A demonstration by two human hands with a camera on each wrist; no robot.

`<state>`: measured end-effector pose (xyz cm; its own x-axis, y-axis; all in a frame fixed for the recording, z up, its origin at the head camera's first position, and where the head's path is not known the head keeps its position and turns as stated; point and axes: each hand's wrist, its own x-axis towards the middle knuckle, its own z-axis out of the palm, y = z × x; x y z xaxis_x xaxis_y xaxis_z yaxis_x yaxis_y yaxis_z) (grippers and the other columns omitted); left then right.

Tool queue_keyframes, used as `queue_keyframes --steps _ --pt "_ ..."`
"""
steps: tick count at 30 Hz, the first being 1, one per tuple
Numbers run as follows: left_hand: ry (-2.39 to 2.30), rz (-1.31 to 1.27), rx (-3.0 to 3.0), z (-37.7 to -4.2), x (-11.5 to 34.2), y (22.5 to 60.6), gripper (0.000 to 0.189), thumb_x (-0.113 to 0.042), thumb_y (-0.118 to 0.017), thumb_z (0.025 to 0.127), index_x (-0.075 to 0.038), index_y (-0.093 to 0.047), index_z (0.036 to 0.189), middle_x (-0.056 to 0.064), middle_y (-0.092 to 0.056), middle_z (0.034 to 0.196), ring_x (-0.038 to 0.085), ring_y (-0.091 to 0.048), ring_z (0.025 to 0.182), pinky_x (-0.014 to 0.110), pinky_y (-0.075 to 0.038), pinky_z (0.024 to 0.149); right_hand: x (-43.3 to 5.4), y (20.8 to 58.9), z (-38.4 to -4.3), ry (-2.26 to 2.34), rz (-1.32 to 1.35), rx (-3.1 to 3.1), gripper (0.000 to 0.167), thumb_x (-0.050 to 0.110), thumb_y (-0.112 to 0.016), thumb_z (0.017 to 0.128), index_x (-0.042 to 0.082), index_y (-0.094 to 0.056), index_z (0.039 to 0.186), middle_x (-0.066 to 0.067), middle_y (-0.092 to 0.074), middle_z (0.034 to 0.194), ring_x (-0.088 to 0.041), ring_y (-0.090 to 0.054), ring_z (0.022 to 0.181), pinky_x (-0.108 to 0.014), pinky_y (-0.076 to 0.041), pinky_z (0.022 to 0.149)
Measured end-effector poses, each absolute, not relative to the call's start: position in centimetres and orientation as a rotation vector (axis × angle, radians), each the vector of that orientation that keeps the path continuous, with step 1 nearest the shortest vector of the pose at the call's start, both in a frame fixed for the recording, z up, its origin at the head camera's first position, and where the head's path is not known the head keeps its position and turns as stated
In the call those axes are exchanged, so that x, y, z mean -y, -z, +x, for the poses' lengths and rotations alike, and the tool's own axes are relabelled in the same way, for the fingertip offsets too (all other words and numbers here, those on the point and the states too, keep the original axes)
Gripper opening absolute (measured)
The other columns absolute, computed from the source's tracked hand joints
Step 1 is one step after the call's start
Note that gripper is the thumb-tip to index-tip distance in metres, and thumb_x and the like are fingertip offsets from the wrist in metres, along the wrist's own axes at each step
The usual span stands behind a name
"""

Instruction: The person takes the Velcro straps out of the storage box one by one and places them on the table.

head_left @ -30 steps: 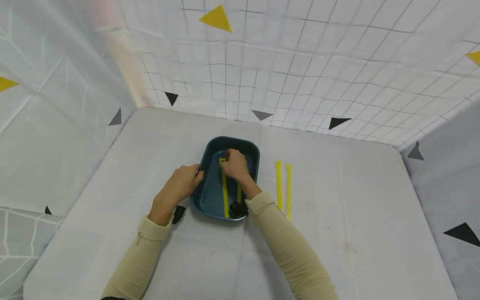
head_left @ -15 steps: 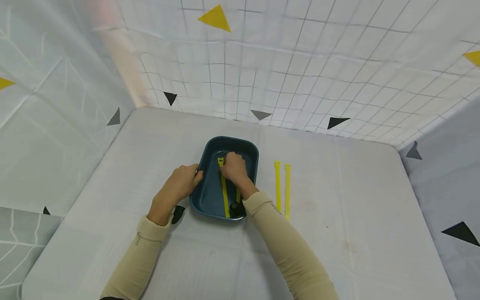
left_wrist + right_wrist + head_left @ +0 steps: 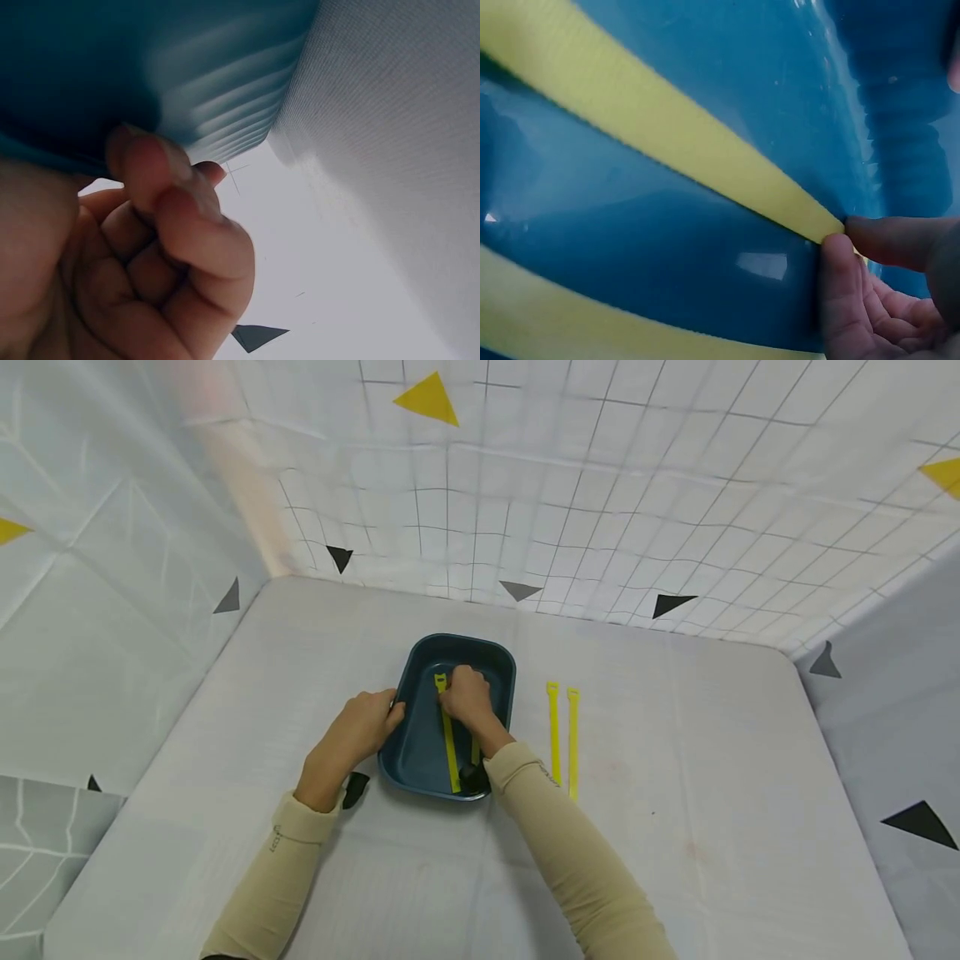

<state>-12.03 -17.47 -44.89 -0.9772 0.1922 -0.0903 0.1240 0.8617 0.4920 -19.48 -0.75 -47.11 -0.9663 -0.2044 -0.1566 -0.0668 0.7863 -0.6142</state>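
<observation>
A dark blue rectangular tray (image 3: 420, 760) stands on the white-covered table. My left hand (image 3: 360, 727) grips its left rim, with the thumb over the inside and the curled fingers (image 3: 202, 232) outside against the ribbed wall. Inside the tray, my right hand (image 3: 468, 697) pinches a yellow cable strap (image 3: 450, 743) between thumb and finger, just below its slotted head. In the right wrist view that strap (image 3: 690, 135) runs along the tray floor from the fingertips. A second yellow strap (image 3: 592, 315) lies beside it, partly hidden by the right hand and forearm in the head view.
Two more yellow straps, one (image 3: 553, 727) beside the other (image 3: 573, 735), lie right of the tray, roughly parallel. Small dark objects sit near each wrist, the left one (image 3: 356, 790) by the sleeve. A white gridded sheet (image 3: 600, 510) rises behind the table.
My right hand has slid slightly toward the tray's near side, uncovering more of the strap's head. The left hand keeps its hold on the rim.
</observation>
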Motion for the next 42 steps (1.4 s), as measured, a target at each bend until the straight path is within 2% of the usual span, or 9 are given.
queue_keyframes --steps 1,2,4,6,7,13,27,38,42 --pt "-0.754 0.249 -2.896 -12.02 17.47 44.85 0.022 -0.016 -0.05 0.103 -0.004 -0.055 0.084 0.005 -0.05 0.064 0.02 -0.05 0.056 0.033 -0.041 0.055 0.74 47.12 -19.46 0.955 -0.21 -2.757 0.011 0.009 -0.069 0.09 -0.001 -0.067 0.087 -0.011 -0.066 0.082 -0.023 -0.061 0.076 -0.036 -0.049 0.077" --pt "-0.756 0.252 -2.894 -12.03 17.47 44.84 0.022 -0.015 -0.05 0.103 -0.004 -0.055 0.085 0.005 -0.05 0.064 0.02 -0.05 0.056 0.033 -0.042 0.054 0.73 47.13 -19.44 0.971 -0.207 -2.749 0.016 0.009 -0.069 0.09 -0.002 -0.068 0.102 -0.013 -0.068 0.096 -0.025 -0.063 0.085 -0.038 -0.049 0.082" --pt "-0.758 0.251 -2.89 -12.06 17.48 44.83 0.021 -0.016 -0.051 0.103 -0.004 -0.056 0.086 0.005 -0.051 0.064 0.019 -0.05 0.056 0.033 -0.042 0.055 0.72 47.13 -19.41 1.003 -0.212 -2.732 0.041 0.007 -0.069 0.09 0.0 -0.059 0.128 -0.015 -0.064 0.12 -0.028 -0.062 0.103 -0.041 -0.047 0.092" --pt "-0.759 0.254 -2.891 -12.11 17.49 44.81 0.021 -0.015 -0.051 0.103 -0.004 -0.056 0.087 0.005 -0.051 0.065 0.019 -0.051 0.057 0.033 -0.042 0.055 0.71 47.09 -19.44 1.011 -0.225 -2.722 0.058 0.006 -0.069 0.09 0.004 -0.048 0.143 -0.015 -0.057 0.135 -0.029 -0.058 0.114 -0.043 -0.043 0.099" --pt "-0.759 0.252 -2.892 -12.12 17.49 44.81 0.021 -0.016 -0.051 0.103 -0.004 -0.056 0.087 0.005 -0.052 0.065 0.019 -0.051 0.057 0.034 -0.042 0.055 0.72 47.06 -19.48 1.01 -0.232 -2.715 0.058 0.006 -0.069 0.09 0.005 -0.048 0.144 -0.015 -0.056 0.137 -0.029 -0.058 0.115 -0.043 -0.043 0.099" --pt "-0.762 0.249 -2.9 -12.1 17.52 44.72 0.021 -0.015 -0.051 0.103 -0.004 -0.055 0.086 0.005 -0.051 0.065 0.02 -0.051 0.058 0.034 -0.042 0.055 0.77 46.93 -19.75 0.981 -0.252 -2.69 0.046 0.009 -0.07 0.091 0.003 -0.058 0.135 -0.016 -0.063 0.123 -0.027 -0.063 0.098 -0.04 -0.05 0.086" --pt "-0.8 0.277 -2.894 -12.06 17.66 44.66 0.023 -0.014 -0.051 0.103 -0.006 -0.053 0.082 0.004 -0.049 0.063 0.019 -0.049 0.055 0.032 -0.041 0.054 0.51 46.87 -19.8 1.153 -0.203 -2.68 0.01 0.008 -0.072 0.09 0.002 -0.064 0.093 -0.01 -0.064 0.094 -0.024 -0.059 0.081 -0.035 -0.049 0.072" --pt "-0.794 0.281 -2.902 -12.02 17.66 45.03 0.023 -0.014 -0.051 0.103 -0.006 -0.053 0.082 0.004 -0.048 0.063 0.019 -0.049 0.055 0.032 -0.04 0.053 0.47 47.23 -19.68 1.441 -0.19 -2.7 0.006 0.006 -0.068 0.092 0.005 -0.063 0.091 -0.008 -0.065 0.086 -0.022 -0.06 0.073 -0.034 -0.05 0.066" --pt "-0.79 0.269 -2.898 -12.02 17.68 45.16 0.022 -0.016 -0.051 0.103 -0.006 -0.053 0.083 0.004 -0.048 0.063 0.018 -0.049 0.055 0.032 -0.041 0.053 0.42 47.23 -19.7 1.551 -0.161 -2.669 0.008 0.002 -0.067 0.091 0.002 -0.063 0.098 -0.011 -0.068 0.087 -0.02 -0.065 0.07 -0.032 -0.053 0.065"
